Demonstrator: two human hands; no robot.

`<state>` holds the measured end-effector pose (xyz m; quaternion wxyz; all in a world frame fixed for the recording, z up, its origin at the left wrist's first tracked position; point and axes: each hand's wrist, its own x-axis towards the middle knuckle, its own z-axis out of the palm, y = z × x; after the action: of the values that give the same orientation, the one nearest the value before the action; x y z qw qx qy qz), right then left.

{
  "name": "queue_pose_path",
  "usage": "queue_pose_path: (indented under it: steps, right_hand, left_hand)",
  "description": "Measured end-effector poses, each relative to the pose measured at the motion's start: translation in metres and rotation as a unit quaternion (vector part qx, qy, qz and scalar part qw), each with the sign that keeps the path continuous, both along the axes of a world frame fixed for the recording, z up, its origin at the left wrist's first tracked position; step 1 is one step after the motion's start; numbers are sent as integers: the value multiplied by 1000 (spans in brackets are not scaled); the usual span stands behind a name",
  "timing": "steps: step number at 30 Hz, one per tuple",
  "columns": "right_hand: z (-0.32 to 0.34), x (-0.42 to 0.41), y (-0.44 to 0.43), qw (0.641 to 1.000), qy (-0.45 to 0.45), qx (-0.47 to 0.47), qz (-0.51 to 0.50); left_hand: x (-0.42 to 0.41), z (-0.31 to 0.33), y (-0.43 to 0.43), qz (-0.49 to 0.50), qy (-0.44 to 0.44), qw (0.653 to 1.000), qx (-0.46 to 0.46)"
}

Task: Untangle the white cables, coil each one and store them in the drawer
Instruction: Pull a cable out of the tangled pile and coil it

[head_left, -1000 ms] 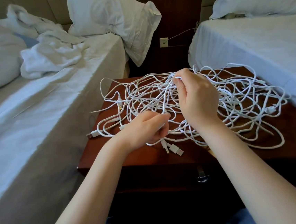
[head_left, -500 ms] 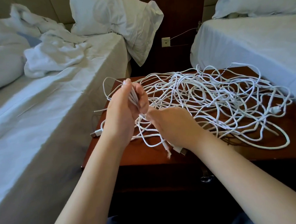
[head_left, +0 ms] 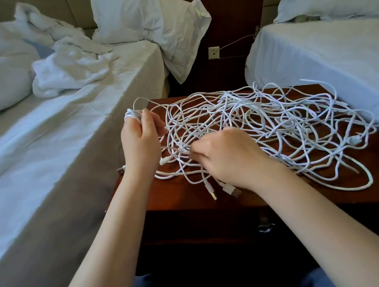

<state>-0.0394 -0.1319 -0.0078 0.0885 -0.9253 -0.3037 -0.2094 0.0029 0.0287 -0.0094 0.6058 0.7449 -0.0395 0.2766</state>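
The left hand (head_left: 141, 143) grips a bunch of cable loops lifted over the tabletop's (head_left: 184, 199) left edge. The right hand (head_left: 227, 158) pinches strands of the white cables (head_left: 274, 123), whose tangle sprawls across the tabletop. Two USB plugs (head_left: 231, 190) lie near its front edge, the drawer (head_left: 203, 225) sits beneath it, and a bed (head_left: 45, 145) stands to its left
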Motion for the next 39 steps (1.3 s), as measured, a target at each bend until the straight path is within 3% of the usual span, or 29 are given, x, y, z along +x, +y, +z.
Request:
queue_pose_path:
  steps: [5, 10, 14, 20, 24, 28, 35, 39]
  right_hand:
    - [2, 3, -6, 993, -104, 60, -13]
    - [9, 4, -14, 982, -172, 72, -3]
    - [15, 3, -20, 971, -218, 91, 13]
    - [20, 7, -34, 969, -231, 91, -5]
    - [21, 11, -42, 970, -224, 96, -21]
    - [21, 12, -43, 971, -216, 101, -17]
    - [14, 18, -43, 975, -178, 130, -20]
    - [5, 18, -37, 979, -145, 142, -11]
  left_hand:
    - [0, -9, -6, 48, -15, 988, 149]
    - [-2, -13, -18, 15, 34, 966, 257]
    - [-7, -9, -23, -29, 36, 976, 214]
    - [-18, 0, -30, -97, 61, 964, 239]
    - [-25, 5, -33, -235, 143, 932, 234]
    - [-34, 13, -39, -310, 164, 904, 245]
    - [-47, 25, -38, -439, 147, 879, 117]
    - [-48, 27, -38, -465, 129, 876, 7]
